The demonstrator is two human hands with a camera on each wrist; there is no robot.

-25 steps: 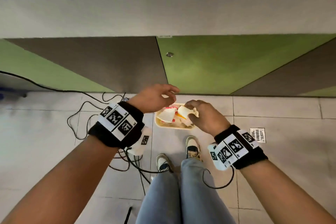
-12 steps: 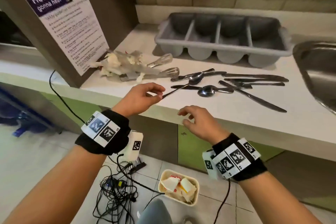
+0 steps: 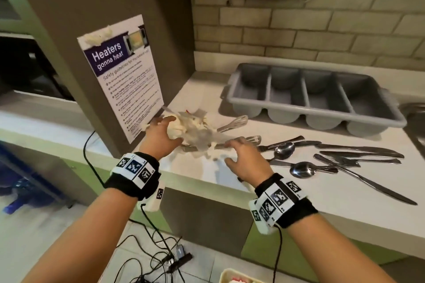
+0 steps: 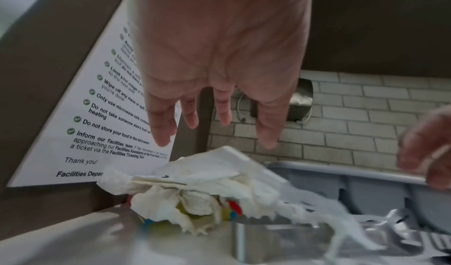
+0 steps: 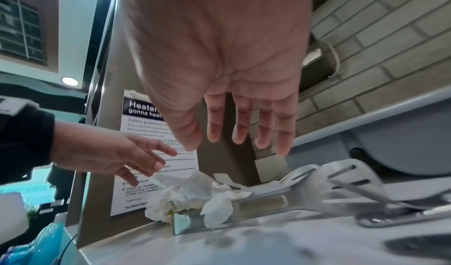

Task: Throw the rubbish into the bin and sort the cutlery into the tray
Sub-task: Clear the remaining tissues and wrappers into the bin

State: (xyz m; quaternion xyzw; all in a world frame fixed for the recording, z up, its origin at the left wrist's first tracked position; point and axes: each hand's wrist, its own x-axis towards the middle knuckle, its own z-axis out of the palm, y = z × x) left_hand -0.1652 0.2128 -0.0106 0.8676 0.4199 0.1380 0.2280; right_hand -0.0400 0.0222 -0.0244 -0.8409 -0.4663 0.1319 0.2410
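A crumpled pile of white tissues and wrappers [image 3: 193,125] lies on the white counter [image 3: 322,193] beside the poster. My left hand [image 3: 165,131] is open at the pile's left side, and its straight fingers [image 4: 214,114] hover just over the tissues [image 4: 195,190]. My right hand [image 3: 239,154] is open at the pile's right end, with its fingers [image 5: 236,130] spread above metal tongs [image 5: 317,188]. Neither hand holds anything. The grey four-compartment cutlery tray [image 3: 315,96] stands empty at the back. Spoons, knives and forks [image 3: 322,161] lie loose to the right.
The beige bin [image 3: 239,278] with rubbish sits on the floor below me, next to loose cables [image 3: 161,259]. A brown pillar with a poster [image 3: 124,80] blocks the left. A sink edge [image 3: 414,110] is at far right, with a brick wall behind.
A second ago both hands were down over the bin, the right one holding rubbish. They rose empty to the counter and have now moved forward to the tissue pile.
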